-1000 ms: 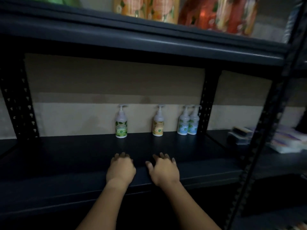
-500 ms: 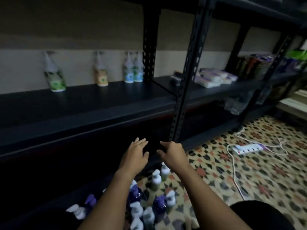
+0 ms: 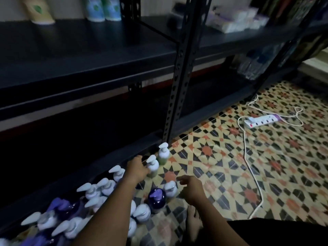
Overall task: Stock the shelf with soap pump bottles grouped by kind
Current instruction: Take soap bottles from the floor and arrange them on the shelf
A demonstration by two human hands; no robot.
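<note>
On the patterned tile floor [image 3: 230, 157] a crowd of pump bottles [image 3: 99, 190] waits while only three stand on the dark shelf [image 3: 88, 55], so most remains; the left hand [image 3: 137, 168] touches a green bottle [image 3: 152, 166], grip unclear, right hand [image 3: 190, 189] loosely open.

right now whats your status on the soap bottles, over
Left hand grip closing on a green pump bottle on the floor, hold unconfirmed. Right hand open, hovering over the bottle cluster. Shelf mostly bare, nothing blocking.
</note>
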